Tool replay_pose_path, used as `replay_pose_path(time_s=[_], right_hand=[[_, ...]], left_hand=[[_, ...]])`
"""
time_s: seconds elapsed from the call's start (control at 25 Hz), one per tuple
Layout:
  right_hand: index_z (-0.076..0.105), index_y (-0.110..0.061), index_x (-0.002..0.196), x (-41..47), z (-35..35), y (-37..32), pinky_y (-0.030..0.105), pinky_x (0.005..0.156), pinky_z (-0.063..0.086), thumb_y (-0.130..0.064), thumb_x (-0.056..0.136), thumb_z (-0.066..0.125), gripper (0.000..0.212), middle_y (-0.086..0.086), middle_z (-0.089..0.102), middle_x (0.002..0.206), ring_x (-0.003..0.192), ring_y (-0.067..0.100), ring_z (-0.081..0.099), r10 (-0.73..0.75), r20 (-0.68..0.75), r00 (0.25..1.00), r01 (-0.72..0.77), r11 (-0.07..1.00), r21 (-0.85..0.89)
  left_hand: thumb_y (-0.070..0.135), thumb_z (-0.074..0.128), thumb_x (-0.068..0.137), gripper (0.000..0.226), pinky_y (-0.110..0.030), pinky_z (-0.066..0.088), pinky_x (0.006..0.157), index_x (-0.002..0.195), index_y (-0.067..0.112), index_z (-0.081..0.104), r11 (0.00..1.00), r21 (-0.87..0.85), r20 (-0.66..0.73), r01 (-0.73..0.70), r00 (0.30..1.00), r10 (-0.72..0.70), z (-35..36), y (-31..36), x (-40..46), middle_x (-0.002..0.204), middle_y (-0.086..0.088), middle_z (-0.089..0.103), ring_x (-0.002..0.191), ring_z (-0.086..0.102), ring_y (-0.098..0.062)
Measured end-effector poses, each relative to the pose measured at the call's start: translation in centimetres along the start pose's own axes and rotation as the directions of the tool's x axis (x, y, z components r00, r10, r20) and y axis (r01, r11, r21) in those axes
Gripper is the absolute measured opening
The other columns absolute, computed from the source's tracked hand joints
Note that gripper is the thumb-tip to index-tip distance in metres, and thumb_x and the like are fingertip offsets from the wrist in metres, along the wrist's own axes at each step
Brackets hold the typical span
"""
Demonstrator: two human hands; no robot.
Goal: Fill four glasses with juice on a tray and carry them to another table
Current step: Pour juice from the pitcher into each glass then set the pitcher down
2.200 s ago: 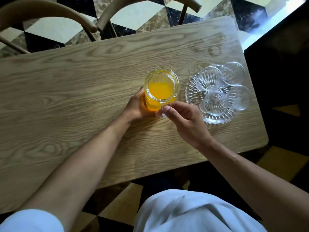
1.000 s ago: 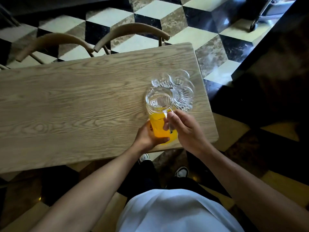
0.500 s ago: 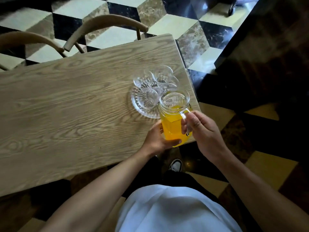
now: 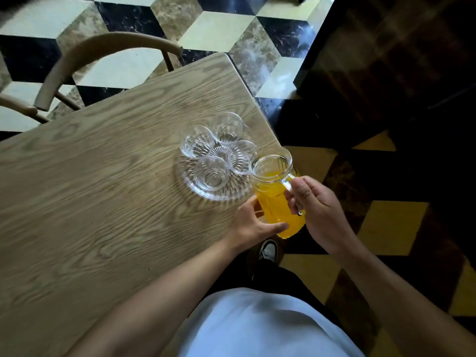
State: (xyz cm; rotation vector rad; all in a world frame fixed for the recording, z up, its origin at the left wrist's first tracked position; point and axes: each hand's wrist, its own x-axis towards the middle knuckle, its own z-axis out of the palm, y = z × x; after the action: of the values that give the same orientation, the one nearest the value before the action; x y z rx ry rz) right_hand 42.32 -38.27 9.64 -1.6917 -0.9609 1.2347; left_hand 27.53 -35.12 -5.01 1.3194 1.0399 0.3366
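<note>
A glass pitcher [image 4: 277, 199] of orange juice is held in the air just past the table's right edge. My right hand [image 4: 318, 206] grips its clear handle, and my left hand [image 4: 253, 225] supports its lower side. Its rim tips toward a round ribbed glass tray [image 4: 206, 193] on the wooden table [image 4: 90, 189]. On the tray stand several small clear glasses, all with no juice in them: the nearest [image 4: 211, 172], one beside the pitcher rim [image 4: 240, 157], one at the left [image 4: 197, 145] and one at the back [image 4: 228, 128].
Curved wooden chair backs [image 4: 103, 50] stand behind the table's far edge. The floor is a black, cream and brown cube pattern [image 4: 219, 34]. A dark cabinet [image 4: 399, 60] rises at the right. My shoe [image 4: 268, 249] shows below the pitcher.
The pitcher has been lifted off the table and carried right, now beside the tray's right side and tipped toward the glasses. Both hands have kept their hold. The view has shifted.
</note>
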Motion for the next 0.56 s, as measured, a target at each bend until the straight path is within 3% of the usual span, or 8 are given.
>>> replay_pose_path(time_s=[0.16, 0.4, 0.56], right_hand=[[0.063, -0.002, 0.091, 0.6, 0.3, -0.1, 0.026, 0.061, 0.044, -0.047, 0.097, 0.044, 0.049, 0.007, 0.056, 0.073, 0.065, 0.01, 0.053, 0.046, -0.013, 0.999, -0.047, 0.998, -0.043], [0.063, 0.003, 0.091, 2.1, 1.4, -0.4, 0.014, 0.055, 0.044, -0.034, 0.104, 0.048, 0.042, -0.007, 0.057, 0.068, 0.059, -0.002, 0.052, 0.123, -0.028, 0.992, -0.125, 0.991, -0.057], [0.061, -0.001, 0.087, 3.0, 1.6, -0.9, 0.014, 0.057, 0.044, -0.026, 0.107, 0.047, 0.035, -0.004, 0.056, 0.071, 0.059, -0.004, 0.053, 0.149, -0.034, 0.988, -0.152, 0.984, -0.09]], left_hand=[[0.044, 0.1, 0.068, 0.072, -0.047, 0.059, 0.102, 0.128, 0.02, 0.067, 0.999, -0.024, 0.013, 0.024, 1.0, -0.023, 0.1, -0.6, 0.2, 0.12, 0.003, 0.08, 0.111, 0.076, -0.014], [0.057, 0.098, 0.064, 0.077, -0.051, 0.061, 0.098, 0.127, 0.024, 0.069, 0.994, -0.09, 0.03, 0.064, 0.998, -0.061, 0.2, -1.5, 0.9, 0.117, 0.003, 0.081, 0.109, 0.077, -0.016], [0.047, 0.103, 0.061, 0.085, -0.059, 0.058, 0.102, 0.132, 0.02, 0.065, 0.96, -0.267, 0.054, 0.088, 0.996, -0.077, 0.3, -1.9, 1.8, 0.122, -0.009, 0.079, 0.115, 0.076, -0.031]])
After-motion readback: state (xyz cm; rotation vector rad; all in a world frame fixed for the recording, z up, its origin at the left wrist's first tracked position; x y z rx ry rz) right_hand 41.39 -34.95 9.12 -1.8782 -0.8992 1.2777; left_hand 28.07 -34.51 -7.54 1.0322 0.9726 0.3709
